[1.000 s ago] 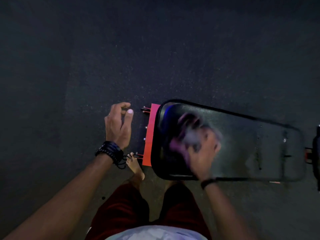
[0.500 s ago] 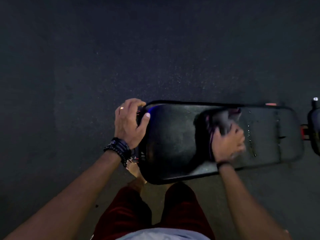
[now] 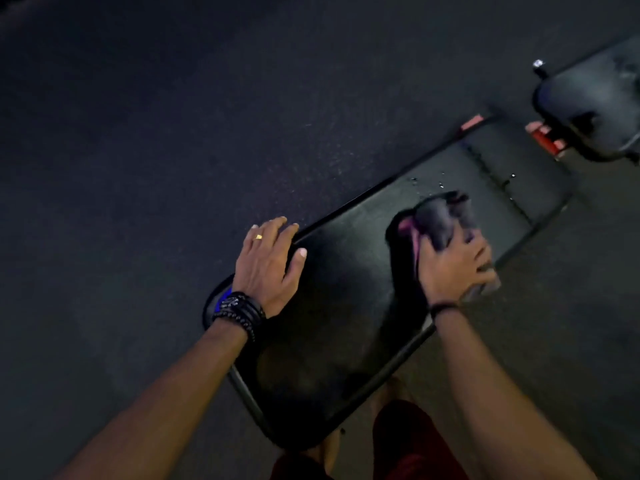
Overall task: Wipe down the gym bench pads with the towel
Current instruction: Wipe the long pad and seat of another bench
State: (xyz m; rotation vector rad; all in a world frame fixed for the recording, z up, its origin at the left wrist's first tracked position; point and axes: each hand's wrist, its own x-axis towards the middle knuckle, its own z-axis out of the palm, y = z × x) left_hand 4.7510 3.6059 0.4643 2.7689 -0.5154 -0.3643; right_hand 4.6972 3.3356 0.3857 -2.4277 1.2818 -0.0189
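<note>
Right hand (image 3: 453,268) bunches the dark towel (image 3: 434,221) against the long bench pad (image 3: 346,289), towel sticking out past its fingertips. Left hand (image 3: 268,263) lies flat on the pad's far edge, fingers relaxed. No legible writing.

left hand (image 3: 266,268) flat on bench pad (image 3: 339,323) | right hand (image 3: 453,268) presses towel (image 3: 436,220) on pad

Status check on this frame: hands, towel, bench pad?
Left hand flat, braced on long bench pad. Right hand gripping towel against pad. Droplets ahead of towel. Nothing obstructing.
</note>
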